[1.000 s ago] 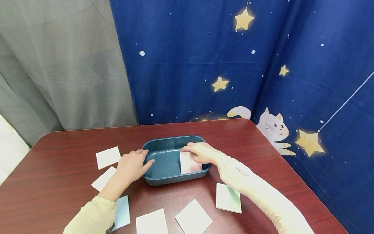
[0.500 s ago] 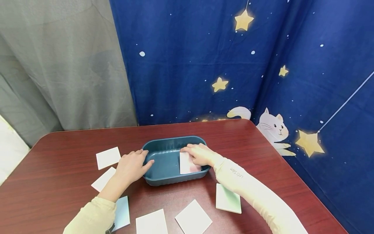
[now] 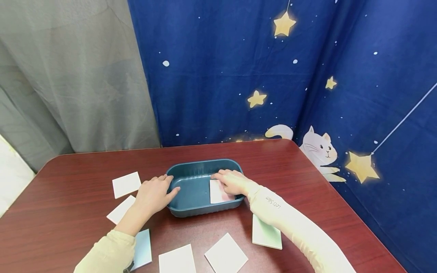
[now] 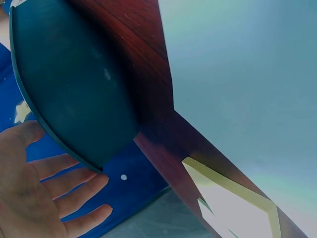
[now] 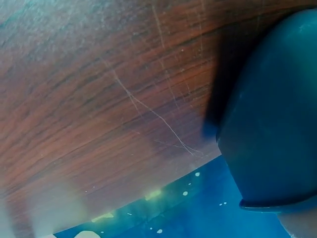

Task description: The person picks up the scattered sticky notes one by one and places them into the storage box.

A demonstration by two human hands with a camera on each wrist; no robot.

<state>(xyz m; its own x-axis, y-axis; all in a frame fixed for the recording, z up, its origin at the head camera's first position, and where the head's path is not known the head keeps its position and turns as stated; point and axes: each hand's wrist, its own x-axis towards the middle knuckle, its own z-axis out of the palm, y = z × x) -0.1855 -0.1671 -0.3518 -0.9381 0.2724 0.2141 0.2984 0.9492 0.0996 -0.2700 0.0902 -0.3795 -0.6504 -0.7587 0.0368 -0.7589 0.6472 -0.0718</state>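
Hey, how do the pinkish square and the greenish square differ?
The pinkish square lies in the blue tray; the greenish square lies on the table. The right hand partly covers the pinkish square; the right sleeve partly covers the greenish square. Both look flat.

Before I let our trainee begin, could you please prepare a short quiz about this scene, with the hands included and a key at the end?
1. Fill in one word: the light-blue square piece lies nearer to the person's ____ hand.

2. Choose one: which square piece is inside the blue-green tray?
A. the green-tinted square piece
B. the white-and-pink square piece
C. the light-blue square piece

3. True or false: the left hand is at the tray's rim, and the right hand reaches inside the tray.

Key: 1, left; 2, B; 3, true.
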